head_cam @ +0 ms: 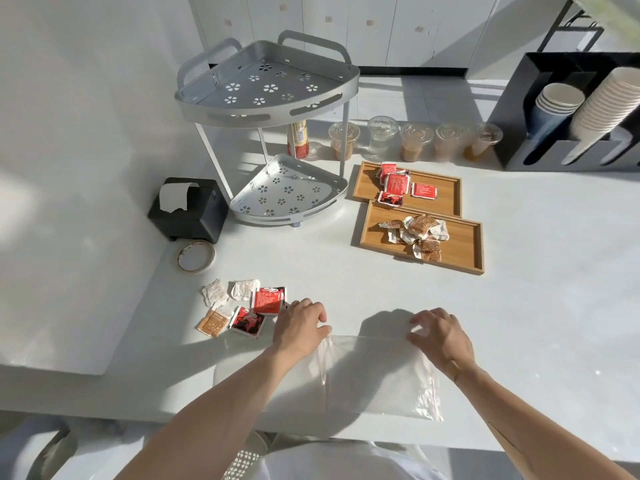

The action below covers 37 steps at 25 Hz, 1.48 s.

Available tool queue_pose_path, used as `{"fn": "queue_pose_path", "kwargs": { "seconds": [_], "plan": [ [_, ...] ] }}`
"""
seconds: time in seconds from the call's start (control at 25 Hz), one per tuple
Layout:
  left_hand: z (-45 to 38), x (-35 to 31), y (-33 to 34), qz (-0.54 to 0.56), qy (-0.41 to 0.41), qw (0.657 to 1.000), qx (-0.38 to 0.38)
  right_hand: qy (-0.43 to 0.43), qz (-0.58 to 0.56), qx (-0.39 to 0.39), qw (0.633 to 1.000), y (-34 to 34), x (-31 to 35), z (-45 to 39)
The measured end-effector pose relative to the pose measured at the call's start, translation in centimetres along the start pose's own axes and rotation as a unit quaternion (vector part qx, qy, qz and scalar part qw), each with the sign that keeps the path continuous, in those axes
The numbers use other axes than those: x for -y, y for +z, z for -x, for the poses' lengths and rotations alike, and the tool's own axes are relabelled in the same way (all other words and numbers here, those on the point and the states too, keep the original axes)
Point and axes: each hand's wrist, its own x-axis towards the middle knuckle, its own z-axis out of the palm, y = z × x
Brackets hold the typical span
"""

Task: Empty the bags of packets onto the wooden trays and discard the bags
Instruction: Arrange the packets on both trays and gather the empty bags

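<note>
Two clear plastic zip bags lie flat and overlapping on the white counter near its front edge: one (pixel 381 375) at the right, another (pixel 242 368) under my left forearm. My left hand (pixel 299 327) rests on the bags' far edge with fingers curled; my right hand (pixel 440 336) presses on the right bag's far corner, fingers spread. Several loose packets (pixel 242 306), red and pale, lie left of my left hand. The far wooden tray (pixel 446 192) holds red packets (pixel 396 185). The near wooden tray (pixel 464 244) holds brown and white packets (pixel 419 230).
A two-tier metal corner rack (pixel 270 98) stands behind the packets. A black tissue box (pixel 188 209) and a tape roll (pixel 195 256) sit at the left. Lidded drink cups (pixel 415 140) line the back. A black cup holder (pixel 571 112) stands at the right.
</note>
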Motion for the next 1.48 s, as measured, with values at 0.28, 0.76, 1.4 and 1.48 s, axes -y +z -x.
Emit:
{"fn": "queue_pose_path", "kwargs": {
  "seconds": [0.28, 0.76, 1.4, 1.48],
  "plan": [
    [1.4, 8.1, -4.3, 0.012, -0.072, 0.997, -0.029, -0.131, 0.044, 0.034, 0.990, 1.2, 8.5, -3.5],
    [2.1, 13.7, -6.7, -0.136, -0.024, 0.990, 0.029, -0.262, 0.110, 0.067, 0.957, 6.1, 23.6, -4.8],
    [0.3, 14.0, -7.8, -0.011, 0.015, 0.996, 0.087, -0.206, 0.009, 0.141, 0.968, 6.7, 24.6, -4.6],
    [-0.8, 13.4, -8.3, -0.002, 0.026, 0.998, 0.065, -0.195, 0.004, 0.147, 0.970, 5.4, 23.4, -5.0]
  ]
}}
